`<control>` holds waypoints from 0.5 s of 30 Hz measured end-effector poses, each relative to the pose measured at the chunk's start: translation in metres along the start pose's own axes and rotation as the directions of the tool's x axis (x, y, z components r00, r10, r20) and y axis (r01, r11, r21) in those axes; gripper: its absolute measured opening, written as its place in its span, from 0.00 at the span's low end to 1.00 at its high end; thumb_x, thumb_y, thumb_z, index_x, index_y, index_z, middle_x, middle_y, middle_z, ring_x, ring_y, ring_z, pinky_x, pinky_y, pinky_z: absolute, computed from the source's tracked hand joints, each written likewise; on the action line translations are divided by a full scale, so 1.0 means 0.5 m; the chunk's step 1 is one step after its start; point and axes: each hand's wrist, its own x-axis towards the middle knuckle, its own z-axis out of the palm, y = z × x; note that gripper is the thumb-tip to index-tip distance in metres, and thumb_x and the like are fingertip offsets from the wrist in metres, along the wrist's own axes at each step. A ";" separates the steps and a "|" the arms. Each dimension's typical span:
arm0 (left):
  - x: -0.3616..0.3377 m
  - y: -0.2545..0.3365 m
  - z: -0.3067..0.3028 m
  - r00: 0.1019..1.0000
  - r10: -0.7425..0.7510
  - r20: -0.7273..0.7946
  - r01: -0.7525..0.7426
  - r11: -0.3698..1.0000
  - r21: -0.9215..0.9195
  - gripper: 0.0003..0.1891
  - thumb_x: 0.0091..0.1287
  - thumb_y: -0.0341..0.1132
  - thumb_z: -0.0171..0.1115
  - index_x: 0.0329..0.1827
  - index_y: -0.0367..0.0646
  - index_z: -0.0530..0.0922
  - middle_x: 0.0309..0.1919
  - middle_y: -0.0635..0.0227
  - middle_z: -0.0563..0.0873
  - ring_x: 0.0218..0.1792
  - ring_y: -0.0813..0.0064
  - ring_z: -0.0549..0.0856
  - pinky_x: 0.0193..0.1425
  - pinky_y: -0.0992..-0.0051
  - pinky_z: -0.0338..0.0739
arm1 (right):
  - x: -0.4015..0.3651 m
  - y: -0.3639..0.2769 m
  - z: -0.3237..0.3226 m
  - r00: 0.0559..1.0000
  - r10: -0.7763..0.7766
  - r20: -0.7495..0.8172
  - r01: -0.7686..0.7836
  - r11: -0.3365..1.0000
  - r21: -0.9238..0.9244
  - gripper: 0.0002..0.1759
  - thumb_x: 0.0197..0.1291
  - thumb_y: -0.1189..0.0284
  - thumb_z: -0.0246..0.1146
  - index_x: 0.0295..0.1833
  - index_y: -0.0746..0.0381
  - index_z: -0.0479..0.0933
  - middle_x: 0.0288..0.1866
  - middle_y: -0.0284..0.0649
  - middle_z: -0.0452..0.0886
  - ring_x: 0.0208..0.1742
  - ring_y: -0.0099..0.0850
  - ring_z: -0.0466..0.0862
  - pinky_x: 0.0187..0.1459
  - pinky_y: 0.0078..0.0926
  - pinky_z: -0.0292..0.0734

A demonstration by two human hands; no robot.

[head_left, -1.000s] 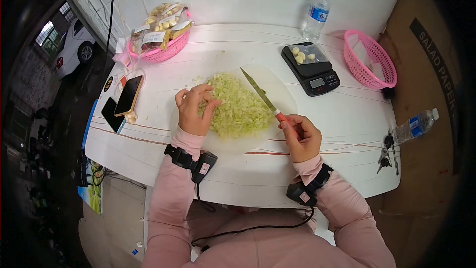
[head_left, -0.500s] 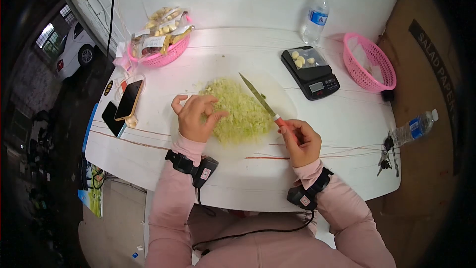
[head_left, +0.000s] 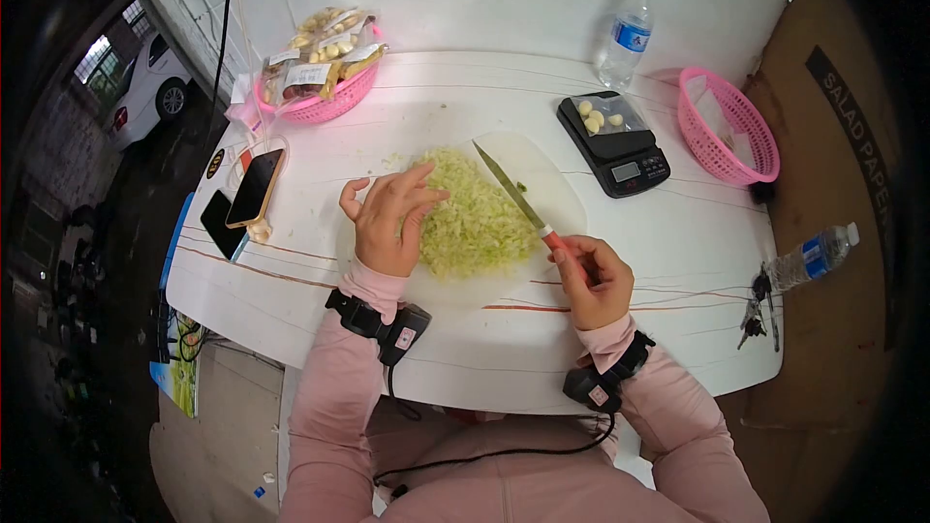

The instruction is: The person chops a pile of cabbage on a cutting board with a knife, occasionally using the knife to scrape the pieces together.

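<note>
A loose heap of finely chopped pale-green vegetable (head_left: 475, 232) covers much of a white cutting board (head_left: 554, 179). My left hand (head_left: 389, 223) is at the heap's left side, fingers bent and apart, holding nothing that I can see. In my right hand (head_left: 596, 286) is a small kitchen knife (head_left: 511, 189) with a red handle. Its blade slants up and to the left above the right side of the heap. One small dark green scrap lies beside the blade.
At the back left, a pink basket (head_left: 334, 108) holds bagged food. A black scale (head_left: 630, 160) bears a bag of garlic cloves (head_left: 599, 119). Another pink basket (head_left: 722, 136), water bottles (head_left: 625, 44) and keys (head_left: 756, 315) are on the right; two phones (head_left: 255, 189) lie left.
My left hand has shifted slightly, its fingers now straighter and reaching further over the heap. The knife stays in my right hand at nearly the same slant. The whole view has shifted slightly.
</note>
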 end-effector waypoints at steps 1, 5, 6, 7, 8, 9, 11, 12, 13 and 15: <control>0.001 0.000 -0.004 0.999 -0.011 0.033 0.010 1.000 0.017 0.21 0.67 0.28 0.62 0.64 0.49 0.75 0.44 0.81 0.91 0.48 0.78 0.84 0.68 0.63 0.51 | 0.000 -0.002 0.002 1.000 -0.005 0.001 0.005 1.000 0.003 0.10 0.65 0.76 0.67 0.48 0.70 0.81 0.32 0.33 0.83 0.30 0.15 0.75 0.35 0.13 0.71; -0.002 0.000 -0.009 0.996 -0.071 0.048 0.070 0.997 0.015 0.24 0.70 0.32 0.63 0.69 0.46 0.71 0.42 0.78 0.92 0.54 0.82 0.82 0.70 0.67 0.53 | 0.002 -0.005 0.001 1.000 0.007 0.024 -0.007 1.000 -0.013 0.09 0.66 0.76 0.66 0.49 0.70 0.81 0.33 0.33 0.84 0.31 0.15 0.76 0.35 0.13 0.71; 0.000 0.002 -0.008 0.994 -0.104 0.032 0.105 0.993 -0.046 0.26 0.69 0.32 0.64 0.70 0.45 0.70 0.42 0.78 0.92 0.53 0.83 0.83 0.69 0.68 0.54 | 0.002 -0.005 0.001 1.000 0.006 0.020 -0.006 1.000 -0.004 0.09 0.66 0.76 0.66 0.49 0.70 0.81 0.33 0.33 0.84 0.31 0.15 0.76 0.35 0.13 0.71; 0.001 0.003 -0.007 0.990 -0.138 0.020 0.139 0.984 -0.110 0.27 0.68 0.32 0.66 0.71 0.44 0.69 0.42 0.78 0.92 0.53 0.83 0.83 0.69 0.69 0.55 | 0.001 -0.005 0.001 1.000 0.007 0.015 -0.007 1.000 0.005 0.09 0.66 0.77 0.66 0.49 0.70 0.81 0.34 0.33 0.85 0.31 0.15 0.76 0.35 0.12 0.71; 0.002 0.005 -0.005 0.990 -0.142 0.021 0.144 0.984 -0.109 0.27 0.68 0.32 0.66 0.71 0.44 0.69 0.42 0.78 0.92 0.53 0.83 0.83 0.69 0.69 0.55 | 0.001 -0.003 0.001 1.000 0.010 0.018 -0.010 1.000 0.004 0.09 0.66 0.77 0.66 0.49 0.70 0.81 0.34 0.33 0.85 0.31 0.15 0.76 0.35 0.12 0.71; 0.005 0.008 -0.004 0.985 -0.174 -0.003 0.171 0.969 -0.176 0.26 0.67 0.33 0.68 0.68 0.47 0.73 0.39 0.80 0.92 0.52 0.86 0.84 0.69 0.66 0.54 | 0.002 -0.002 0.001 1.000 0.010 0.022 -0.010 1.000 0.010 0.09 0.66 0.77 0.65 0.49 0.70 0.81 0.34 0.33 0.84 0.31 0.14 0.76 0.35 0.12 0.71; 0.006 0.010 -0.003 0.977 -0.210 -0.025 0.198 0.949 -0.245 0.24 0.65 0.35 0.69 0.65 0.50 0.77 0.36 0.82 0.92 0.50 0.89 0.84 0.69 0.64 0.52 | 0.004 0.000 0.000 1.000 0.011 0.027 -0.012 1.000 0.012 0.09 0.66 0.77 0.65 0.49 0.70 0.81 0.34 0.33 0.84 0.31 0.14 0.76 0.35 0.12 0.71; 0.005 0.011 -0.004 0.977 -0.210 -0.025 0.199 0.954 -0.222 0.25 0.65 0.35 0.70 0.65 0.50 0.77 0.36 0.81 0.92 0.49 0.89 0.85 0.69 0.64 0.52 | 0.004 0.001 0.000 1.000 0.000 0.026 -0.001 1.000 0.016 0.09 0.66 0.77 0.65 0.49 0.70 0.81 0.34 0.32 0.84 0.31 0.14 0.76 0.35 0.12 0.71; 0.003 0.011 -0.004 0.977 -0.210 -0.024 0.201 0.959 -0.200 0.25 0.64 0.35 0.71 0.65 0.50 0.77 0.35 0.80 0.92 0.48 0.90 0.85 0.69 0.65 0.52 | 0.002 0.002 -0.001 1.000 -0.009 0.024 0.009 1.000 0.019 0.09 0.66 0.77 0.66 0.49 0.70 0.81 0.33 0.32 0.84 0.31 0.14 0.76 0.35 0.12 0.71; 0.000 0.006 -0.003 0.981 -0.193 -0.033 0.184 0.967 -0.176 0.24 0.63 0.35 0.71 0.63 0.50 0.78 0.32 0.81 0.91 0.45 0.88 0.85 0.68 0.65 0.53 | 0.001 0.001 -0.002 0.999 -0.003 0.032 0.003 1.000 0.006 0.09 0.66 0.77 0.66 0.49 0.70 0.81 0.33 0.32 0.84 0.31 0.14 0.76 0.35 0.12 0.70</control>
